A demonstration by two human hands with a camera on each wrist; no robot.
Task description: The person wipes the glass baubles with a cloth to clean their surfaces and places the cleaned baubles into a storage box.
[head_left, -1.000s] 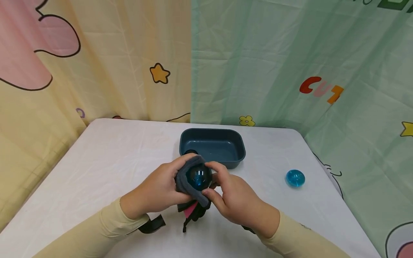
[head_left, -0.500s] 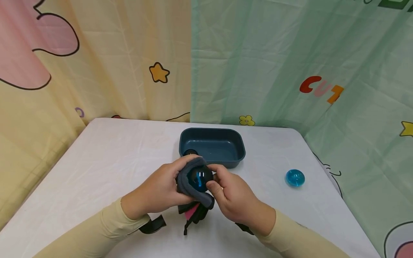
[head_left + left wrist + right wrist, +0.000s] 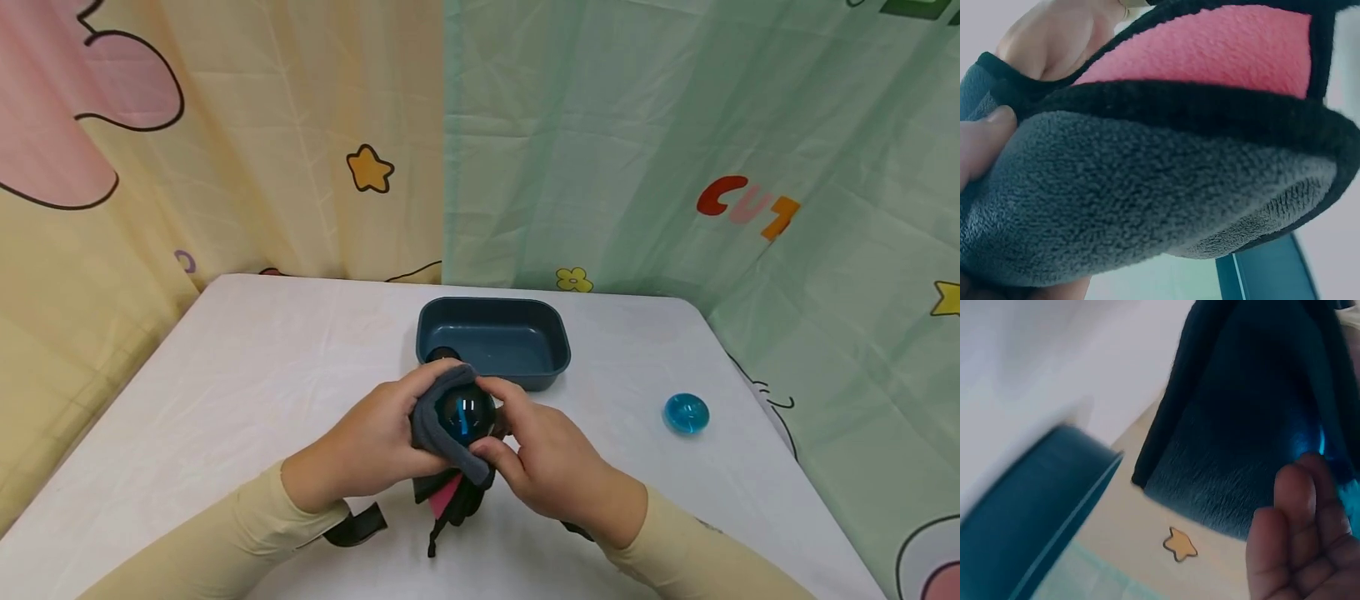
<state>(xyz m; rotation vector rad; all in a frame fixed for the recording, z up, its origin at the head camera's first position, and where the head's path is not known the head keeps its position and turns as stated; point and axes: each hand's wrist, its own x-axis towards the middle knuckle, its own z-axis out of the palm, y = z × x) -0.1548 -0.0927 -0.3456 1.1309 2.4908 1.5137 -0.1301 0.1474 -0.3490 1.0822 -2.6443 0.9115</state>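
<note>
Over the table's middle my left hand (image 3: 375, 437) grips a grey fleece cloth (image 3: 442, 433) with black edging, which wraps the left side of a glossy dark-blue ball (image 3: 467, 414). My right hand (image 3: 558, 462) holds the ball's right side, index finger at its top and thumb low by the cloth's edge. A pink patch (image 3: 1222, 53) of the cloth shows in the left wrist view, above its grey folds. Seen from the right wrist, fingertips (image 3: 1294, 487) lie against the ball, mostly hidden in the cloth's shadow.
Just behind my hands stands a dark-teal rectangular tub (image 3: 551, 379), with a dark round object (image 3: 442, 353) in its near left corner. A clear blue rounded piece (image 3: 686, 414) lies on the white table (image 3: 285, 358) at right. Patterned curtains (image 3: 585, 150) enclose the back and sides.
My right thumb and fingers shift over the ball, thumb dropping toward the cloth's lower edge. The ball and cloth turn slightly. My left hand stays nearly in place.
</note>
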